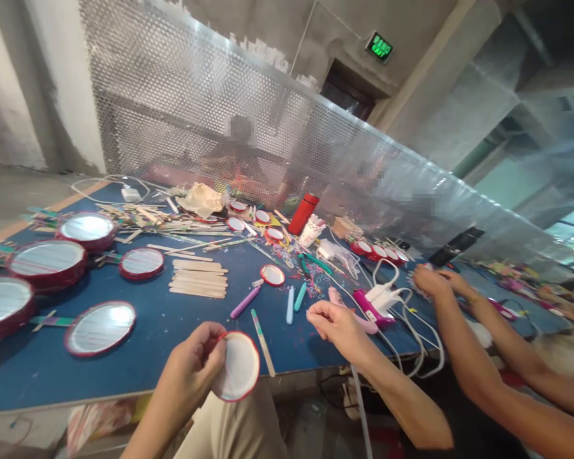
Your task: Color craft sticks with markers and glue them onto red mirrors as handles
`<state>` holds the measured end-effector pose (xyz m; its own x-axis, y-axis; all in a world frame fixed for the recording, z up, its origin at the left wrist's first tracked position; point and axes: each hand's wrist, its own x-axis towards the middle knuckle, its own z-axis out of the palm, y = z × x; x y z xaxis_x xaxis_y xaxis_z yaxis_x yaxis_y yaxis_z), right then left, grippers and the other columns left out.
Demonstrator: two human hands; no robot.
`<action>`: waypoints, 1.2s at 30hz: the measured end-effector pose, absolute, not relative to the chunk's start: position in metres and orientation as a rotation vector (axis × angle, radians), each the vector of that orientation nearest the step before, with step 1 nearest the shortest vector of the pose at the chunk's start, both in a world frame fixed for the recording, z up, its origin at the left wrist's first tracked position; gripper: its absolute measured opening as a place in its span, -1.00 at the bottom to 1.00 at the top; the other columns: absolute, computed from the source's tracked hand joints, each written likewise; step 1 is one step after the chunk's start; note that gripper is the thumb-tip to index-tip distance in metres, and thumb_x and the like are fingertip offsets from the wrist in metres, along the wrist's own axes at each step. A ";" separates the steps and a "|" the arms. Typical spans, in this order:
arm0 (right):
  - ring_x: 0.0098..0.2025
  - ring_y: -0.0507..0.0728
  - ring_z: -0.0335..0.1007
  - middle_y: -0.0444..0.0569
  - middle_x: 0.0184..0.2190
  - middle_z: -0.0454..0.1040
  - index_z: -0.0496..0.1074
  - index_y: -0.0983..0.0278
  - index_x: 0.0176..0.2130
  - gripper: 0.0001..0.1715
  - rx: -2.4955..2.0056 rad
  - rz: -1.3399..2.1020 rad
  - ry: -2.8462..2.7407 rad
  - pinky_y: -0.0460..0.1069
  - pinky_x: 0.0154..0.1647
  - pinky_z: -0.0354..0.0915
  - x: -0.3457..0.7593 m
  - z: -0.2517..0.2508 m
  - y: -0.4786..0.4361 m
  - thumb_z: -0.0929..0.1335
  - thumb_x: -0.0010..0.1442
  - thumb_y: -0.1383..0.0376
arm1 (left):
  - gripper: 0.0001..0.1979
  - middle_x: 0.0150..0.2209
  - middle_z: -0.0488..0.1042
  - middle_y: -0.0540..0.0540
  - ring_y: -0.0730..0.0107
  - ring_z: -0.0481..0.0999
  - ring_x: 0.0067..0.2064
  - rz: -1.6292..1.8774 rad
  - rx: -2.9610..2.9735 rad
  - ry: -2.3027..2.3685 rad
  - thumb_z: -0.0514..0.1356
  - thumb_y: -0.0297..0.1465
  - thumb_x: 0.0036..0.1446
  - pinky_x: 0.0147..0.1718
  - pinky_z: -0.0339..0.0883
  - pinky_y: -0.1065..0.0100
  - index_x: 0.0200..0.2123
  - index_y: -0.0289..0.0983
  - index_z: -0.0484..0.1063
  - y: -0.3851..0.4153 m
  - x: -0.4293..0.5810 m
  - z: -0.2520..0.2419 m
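My left hand (pixel 198 360) pinches a small round drum-like disc (pixel 240 368) by its edge, over the table's front edge. The disc has a pale face and a red rim. My right hand (pixel 332 324) hovers above the table with thumb and fingers pressed together; whatever is in them, if anything, is too small to tell. Behind it lies a pink tool (pixel 366 324), partly hidden, possibly a glue gun. Between my hands rests a craft stick (pixel 263 343) with a green-striped end. Purple (pixel 245 302), pale blue (pixel 290 305) and teal (pixel 300 297) pen-like tubes lie beyond.
Several red-rimmed discs with stick necks (pixel 100 328) stand at left, some stacked. Craft sticks (pixel 198 278) lie in a row. Farther back are a red bottle (pixel 303 213) and loose rubber bands (pixel 316 280). White cables (pixel 418 344) and a co-worker's arms (pixel 463 344) occupy the right.
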<state>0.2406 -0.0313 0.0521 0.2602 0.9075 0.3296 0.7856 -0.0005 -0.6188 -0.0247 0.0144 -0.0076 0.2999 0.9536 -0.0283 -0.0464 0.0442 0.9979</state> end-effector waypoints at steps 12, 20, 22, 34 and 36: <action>-0.44 0.04 0.42 -0.10 -0.45 0.47 0.40 0.25 -0.35 -0.66 -1.235 -0.128 -2.237 -0.07 -0.40 0.23 0.136 0.039 -0.011 0.20 0.46 0.35 | -0.51 -0.41 0.42 -0.01 0.45 0.31 -0.42 0.985 1.183 0.728 0.29 0.03 0.16 -0.43 0.20 0.47 -0.21 -0.33 0.51 0.009 -0.034 -0.003; -0.46 0.02 0.36 -0.16 -0.47 0.41 0.35 0.23 -0.39 -0.69 -1.155 0.207 -2.373 -0.11 -0.43 0.20 0.152 0.046 -0.002 0.24 0.43 0.38 | -0.55 -0.51 0.35 0.03 0.46 0.25 -0.45 0.913 1.254 0.791 0.26 -0.01 0.14 -0.46 0.11 0.46 -0.46 -0.32 0.43 0.009 -0.032 -0.003; -0.44 0.01 0.35 -0.17 -0.46 0.41 0.33 0.22 -0.41 -0.72 -1.189 0.387 -2.341 -0.12 -0.40 0.20 0.154 0.050 -0.002 0.27 0.38 0.40 | -0.58 -0.51 0.34 0.03 0.46 0.25 -0.45 0.902 1.277 0.797 0.25 -0.05 0.15 -0.45 0.10 0.45 -0.44 -0.33 0.44 0.009 -0.032 -0.002; -0.49 0.02 0.26 -0.18 -0.51 0.36 0.33 0.22 -0.36 -0.80 -1.439 0.963 -1.707 -0.09 -0.44 0.17 0.134 0.043 -0.006 0.26 0.27 0.19 | -0.53 -0.50 0.30 0.06 0.51 0.17 -0.47 0.816 1.243 0.685 0.34 0.02 0.06 -0.47 0.04 0.46 -0.38 -0.31 0.43 0.012 -0.039 0.000; -0.63 -0.02 0.16 -0.26 -0.62 0.31 0.32 0.22 -0.30 -0.73 -1.409 1.192 -1.469 -0.11 -0.55 0.08 0.128 0.041 -0.007 0.25 0.29 0.08 | -0.46 -0.49 0.29 0.07 0.52 0.17 -0.48 0.807 1.212 0.663 0.35 0.10 0.03 -0.48 0.04 0.47 -0.36 -0.30 0.40 0.014 -0.041 0.001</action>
